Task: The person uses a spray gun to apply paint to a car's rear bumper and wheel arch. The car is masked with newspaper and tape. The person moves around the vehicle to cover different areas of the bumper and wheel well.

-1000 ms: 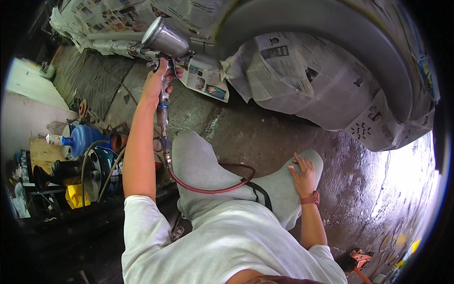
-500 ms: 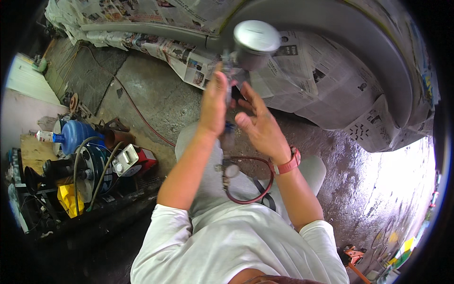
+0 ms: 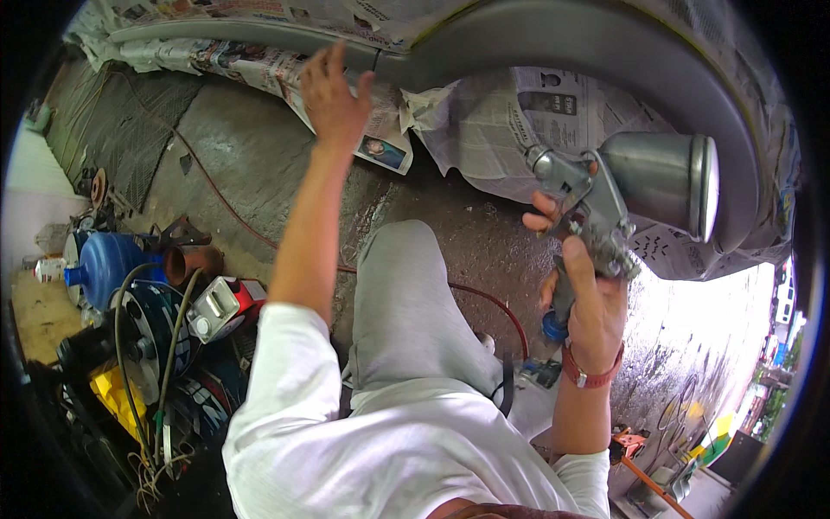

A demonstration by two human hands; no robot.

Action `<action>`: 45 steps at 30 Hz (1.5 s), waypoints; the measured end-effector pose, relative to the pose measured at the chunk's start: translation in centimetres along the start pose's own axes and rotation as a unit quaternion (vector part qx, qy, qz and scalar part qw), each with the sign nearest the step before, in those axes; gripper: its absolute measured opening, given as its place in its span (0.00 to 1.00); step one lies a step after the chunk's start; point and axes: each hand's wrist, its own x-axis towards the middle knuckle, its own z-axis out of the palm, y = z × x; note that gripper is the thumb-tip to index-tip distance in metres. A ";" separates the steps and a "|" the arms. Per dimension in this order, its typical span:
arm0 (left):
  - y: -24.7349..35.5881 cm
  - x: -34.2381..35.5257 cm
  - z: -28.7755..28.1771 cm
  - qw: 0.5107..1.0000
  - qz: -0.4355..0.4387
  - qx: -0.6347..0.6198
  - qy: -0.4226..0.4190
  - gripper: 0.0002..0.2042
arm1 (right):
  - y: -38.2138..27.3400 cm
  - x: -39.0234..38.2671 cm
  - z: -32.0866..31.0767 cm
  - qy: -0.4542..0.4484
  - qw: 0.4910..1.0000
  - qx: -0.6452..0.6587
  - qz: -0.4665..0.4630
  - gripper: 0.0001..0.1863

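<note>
While the spray gun (image 3: 596,212) is gripped by the right hand (image 3: 592,303), its cup turned right and handle running down through the wrapped fingers, the left hand (image 3: 335,104) is held well apart, fingers spread, near the grey sill (image 3: 207,31); contact unclear.

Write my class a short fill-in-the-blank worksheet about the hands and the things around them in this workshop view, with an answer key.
1. The spray gun is held in the person's ____ hand.
2. The left hand, near the grey bodywork, is holding ____.
3. The wristwatch has a strap coloured ____.
4. The large plastic bottle among the gear at the picture's left is coloured ____.

Missing words: right; nothing; red; blue.
</note>
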 end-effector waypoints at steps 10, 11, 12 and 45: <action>-6.8 7.6 9.7 0.929 0.338 0.148 0.002 0.39 | 4.4 -2.9 -1.0 -0.008 0.993 -0.058 0.101 0.39; -7.0 8.1 10.5 0.925 0.352 0.143 0.018 0.40 | 4.9 -3.2 -1.1 0.001 0.991 -0.071 0.113 0.39; -7.3 8.3 11.0 0.919 0.369 0.136 0.033 0.39 | 5.5 -3.5 -1.3 0.007 0.991 -0.076 0.109 0.39; -0.8 -6.2 2.8 0.841 -0.306 -0.438 -0.085 0.33 | 8.1 0.0 0.7 -0.049 0.991 -0.119 0.033 0.47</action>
